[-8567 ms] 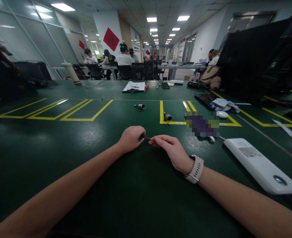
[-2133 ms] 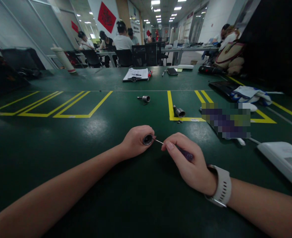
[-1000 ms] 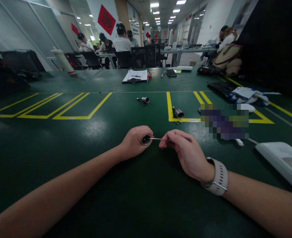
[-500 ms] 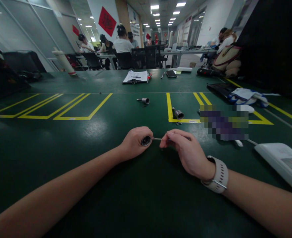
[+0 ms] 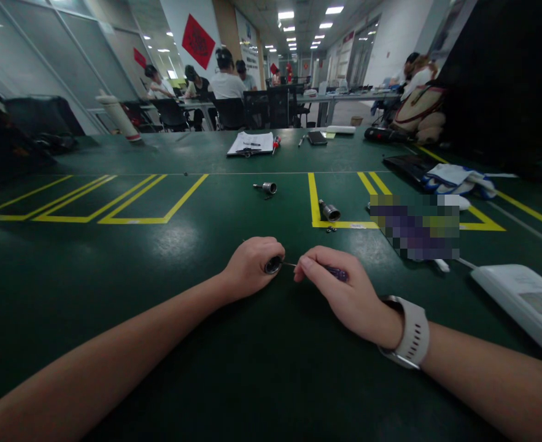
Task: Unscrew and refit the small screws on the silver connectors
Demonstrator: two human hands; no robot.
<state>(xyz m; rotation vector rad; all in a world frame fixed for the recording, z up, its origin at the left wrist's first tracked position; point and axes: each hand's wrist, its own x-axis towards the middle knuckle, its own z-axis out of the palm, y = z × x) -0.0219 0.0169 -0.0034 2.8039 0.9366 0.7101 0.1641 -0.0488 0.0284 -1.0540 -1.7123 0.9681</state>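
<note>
My left hand (image 5: 251, 265) is wrapped around a metal hole saw (image 5: 273, 265), its round open mouth facing me and to the right. In my right hand (image 5: 344, 291) is a screwdriver (image 5: 337, 274) with a dark purple handle, held between thumb and fingers. Its thin shaft points left and reaches the rim of the hole saw; whether the tip touches a screw there cannot be made out. Beyond my hands lie a second hole saw (image 5: 330, 212) and a third one (image 5: 267, 188). Small dark parts (image 5: 331, 229) rest near the second.
Yellow tape (image 5: 313, 196) marks boxes on the green table (image 5: 197, 368). At right are a blurred-out item (image 5: 413, 230), a white device (image 5: 526, 301) and gloves (image 5: 457, 179). A clipboard (image 5: 251, 142), a phone (image 5: 317, 138) and a bottle (image 5: 120, 116) stand farther back. People sit beyond.
My right hand has tilted and turned, its wrist moving slightly right and down, so more of the screwdriver handle shows. My left hand still holds the hole saw, nearly in place.
</note>
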